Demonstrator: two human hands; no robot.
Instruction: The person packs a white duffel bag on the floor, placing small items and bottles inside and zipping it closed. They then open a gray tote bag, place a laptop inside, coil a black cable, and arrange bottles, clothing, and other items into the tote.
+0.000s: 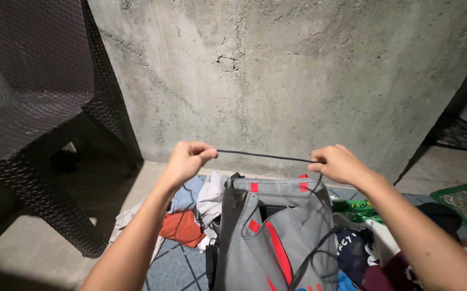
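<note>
- Presently, both hands are raised in front of a bare concrete wall (298, 70), with a thin black cord (266, 156) stretched taut between them.
- Left hand (186, 161): its grip is pressed together, thumb against forefinger, pinching the cord's left end.
- Right hand (338, 163): its grip is likewise closed, pinching the cord's right end, where the cord drops down towards the bag.
- Grey drawstring bag (276, 231), with red stripes, hangs just below the cord; judging by its upright set, the cord's tension keeps its top lifted.
- Loose clothing (182, 226) lies on the floor behind and beside the bag, orange and white pieces to the left, green and dark ones to the right.
- Dark woven chair (34, 108) stands at left, well apart from the hands.
</note>
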